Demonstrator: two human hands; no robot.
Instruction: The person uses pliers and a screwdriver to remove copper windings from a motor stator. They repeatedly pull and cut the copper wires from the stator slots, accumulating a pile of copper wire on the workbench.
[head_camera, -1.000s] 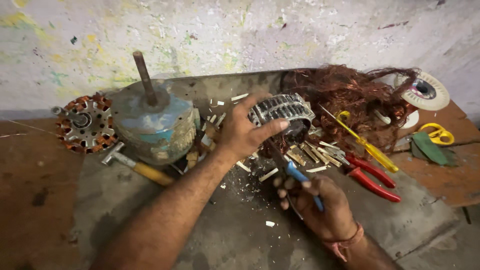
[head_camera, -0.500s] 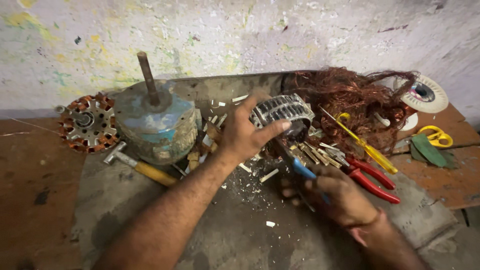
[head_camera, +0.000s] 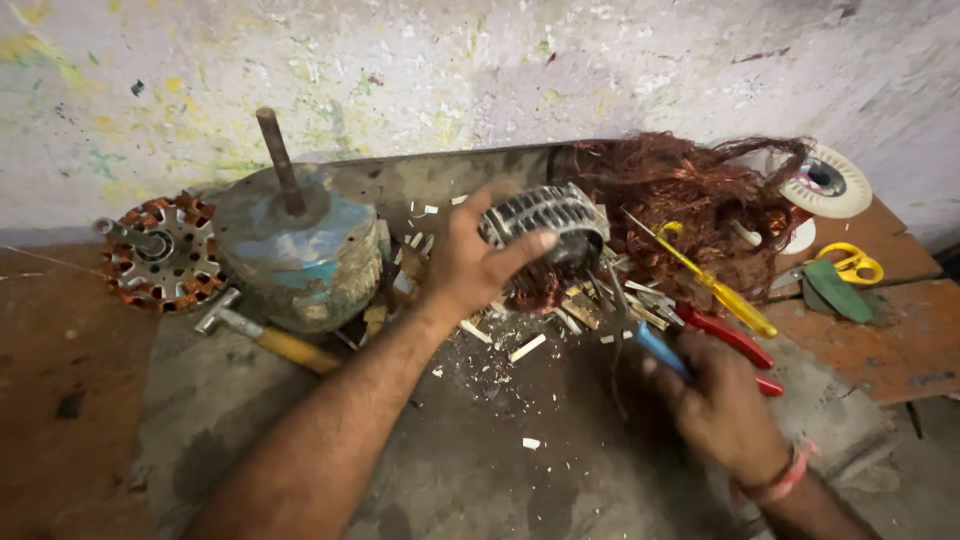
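Note:
My left hand grips a ribbed metal stator core and holds it tilted over the grey work slab. Copper winding shows under the core. My right hand is closed on a blue-handled tool whose thin metal tip points up toward the core. The tool's tip sits just right of the core; whether it touches the core I cannot tell. Loose slot wedges and white chips lie on the slab below both hands.
A blue motor body with an upright shaft and a hammer lie left. A copper-wound rotor sits far left. Tangled copper wire, a yellow screwdriver, red pliers, yellow scissors and a white disc lie right.
My right hand with the blue-handled tool has moved right and away from the core. My left hand stays on the core.

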